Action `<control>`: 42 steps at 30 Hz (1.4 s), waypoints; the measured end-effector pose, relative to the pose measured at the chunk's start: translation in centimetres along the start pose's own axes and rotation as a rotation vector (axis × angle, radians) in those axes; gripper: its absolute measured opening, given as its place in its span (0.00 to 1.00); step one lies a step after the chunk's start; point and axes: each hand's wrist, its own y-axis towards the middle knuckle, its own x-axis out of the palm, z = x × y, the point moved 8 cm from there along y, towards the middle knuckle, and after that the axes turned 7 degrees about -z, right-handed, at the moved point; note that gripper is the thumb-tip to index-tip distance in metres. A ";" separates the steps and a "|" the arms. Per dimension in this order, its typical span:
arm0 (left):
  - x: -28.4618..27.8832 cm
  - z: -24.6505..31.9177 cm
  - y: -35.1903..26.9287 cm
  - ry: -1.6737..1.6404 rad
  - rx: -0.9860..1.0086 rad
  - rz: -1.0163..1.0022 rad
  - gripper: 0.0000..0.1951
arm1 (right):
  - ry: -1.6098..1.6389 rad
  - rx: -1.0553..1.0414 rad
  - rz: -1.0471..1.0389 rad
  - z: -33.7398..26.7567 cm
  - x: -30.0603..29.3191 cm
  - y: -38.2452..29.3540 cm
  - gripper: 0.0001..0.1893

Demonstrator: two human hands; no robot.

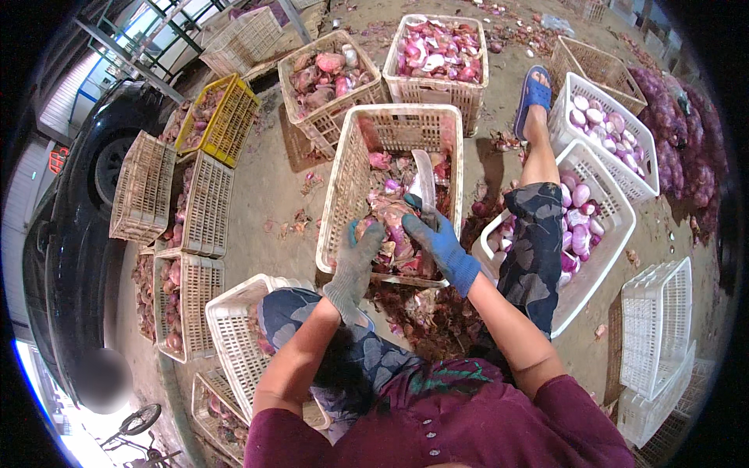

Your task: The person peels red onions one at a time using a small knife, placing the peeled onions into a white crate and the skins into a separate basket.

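Observation:
Before me stands a pale plastic crate (456, 126) with red onions and loose skins in its lower part. My left hand (357, 251), in a grey glove with blue fingertips, grips a red onion (364, 226) over the crate's near end; the fingers partly cover it. My right hand (442, 243), in a blue glove, holds a knife (425, 175) with its broad blade pointing up and away from me. The right thumb and fingertips are close to the onion skins (398, 219) between my hands. Whether the right hand also touches an onion, I cannot tell.
Peeled onions fill a white tub (591, 292) and a white crate (649, 175) at right. Ahead are crates of skins (442, 47) and unpeeled onions (327, 64). Left stand a yellow crate (234, 126), stacked crates (202, 205) and a dark car (76, 234). Skins litter the ground (433, 322).

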 end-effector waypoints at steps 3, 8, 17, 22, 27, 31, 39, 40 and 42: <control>-0.3 0.0 0.5 0.084 -0.025 0.035 0.25 | 0.106 0.083 0.009 3.4 -1.9 1.2 0.33; 0.7 3.0 -0.5 0.886 0.361 -0.332 0.28 | 0.196 0.080 -0.099 2.4 -1.4 2.2 0.32; 3.1 5.1 -1.8 0.794 0.461 -0.420 0.31 | 0.720 0.354 -0.011 7.4 -0.7 1.8 0.18; 2.2 3.7 0.4 -0.397 -0.260 -0.171 0.30 | 0.117 0.290 0.251 8.5 -5.1 1.7 0.18; 4.1 3.3 -0.6 -0.189 -0.359 -0.196 0.30 | -0.058 -0.094 -0.183 2.7 -0.4 0.8 0.27; 4.9 3.5 -2.1 0.167 -0.236 -0.236 0.27 | -0.048 0.027 -0.385 2.6 2.6 -1.2 0.29; 1.8 -0.2 -3.8 0.338 -0.336 -0.149 0.29 | -0.018 0.145 -0.060 7.7 0.3 -3.0 0.17; 2.3 -0.9 -4.4 0.258 -0.342 -0.046 0.24 | -0.003 0.172 -0.028 8.7 0.0 -3.4 0.15; 2.1 -1.1 -5.3 0.556 -0.255 -0.072 0.21 | 0.063 0.246 0.086 12.1 -0.9 -4.3 0.09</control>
